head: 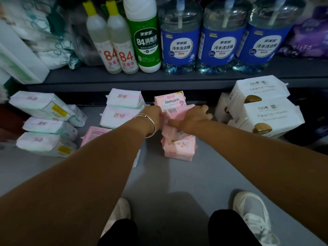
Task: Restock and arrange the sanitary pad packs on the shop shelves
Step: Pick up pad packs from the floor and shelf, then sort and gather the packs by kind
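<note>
Fingers of both hands are largely hidden among the pink packs [175,112], so grip detail is poor. Left hand [154,115], bangles at the wrist, appears to clutch a pack's left edge. Right hand [193,116] lies knuckles-up over the pack top, fingers curled onto it. Both forearms reach forward above the lower stack [178,147] on the grey bottom shelf [204,174].

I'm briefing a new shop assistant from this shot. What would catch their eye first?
Two bare forearms reach to mid-frame, where the left hand and right hand grip soft pink sanitary pad packs on the grey lower shelf. Above stand three clear jugs with blue labels. White gold-tabbed packs are stacked at right.
</note>
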